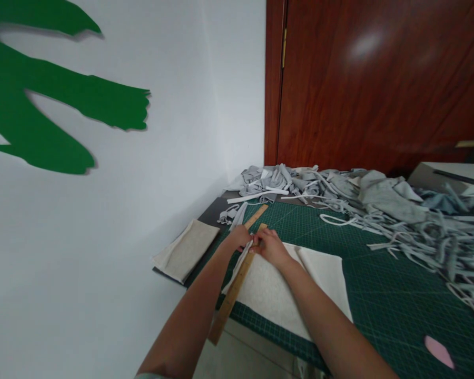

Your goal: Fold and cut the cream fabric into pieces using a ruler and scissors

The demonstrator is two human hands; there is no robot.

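A cream fabric piece (276,287) lies on the green cutting mat (379,295), its left edge turned up along a wooden ruler (237,287). That ruler slants over the cloth, and its near end sticks out past the mat's front edge. My left hand (240,238) is closed at the raised edge, pinching the fabric. Close beside it, my right hand (272,248) has its fingers bent over the ruler and pinched at the same fabric edge; its fingertips are partly hidden. Beyond my left hand lies a second wooden ruler (256,216).
A folded cream cloth (189,250) lies at the left by the white wall. Grey fabric scraps (379,197) heap along the back and right side. A pink chalk-like piece (439,351) rests near right. Behind stands a reddish wooden door (359,95).
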